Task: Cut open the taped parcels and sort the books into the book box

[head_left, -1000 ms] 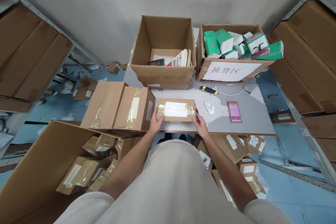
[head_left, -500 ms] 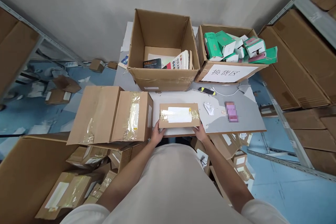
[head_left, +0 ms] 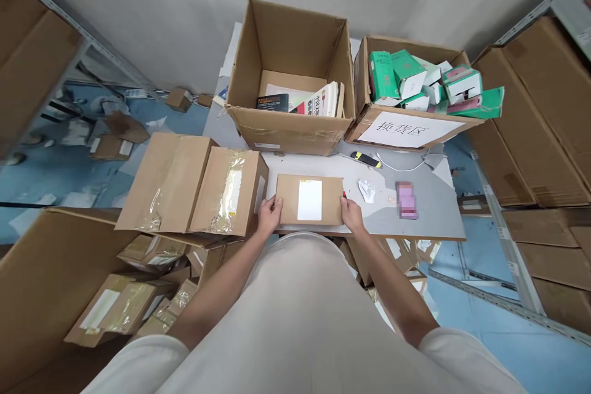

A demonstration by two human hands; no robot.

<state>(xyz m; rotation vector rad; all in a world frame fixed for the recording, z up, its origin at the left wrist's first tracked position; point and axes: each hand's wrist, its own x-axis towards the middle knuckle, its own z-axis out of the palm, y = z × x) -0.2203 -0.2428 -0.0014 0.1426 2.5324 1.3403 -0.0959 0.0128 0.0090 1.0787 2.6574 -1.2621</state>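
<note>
Left hand grips the left end of a flat, rectangular brown cardboard box, thumb on top; right hand pinches the opposite end. Box sits over the near edge of the grey-white tabletop, white paper label facing up; can't tell if it's lifted or resting. Small red-and-black object shows at the right thumb, held or just beside it, unclear. Step in hand, my read: two-handed handling of the box, label side up, no opening visible on that face. Next move seems to call for an even hold on both ends and care on the left, where a taped brown cardboard carton stands close to the knuckles. Black-and-yellow utility knife lies farther back, untouched.
</note>
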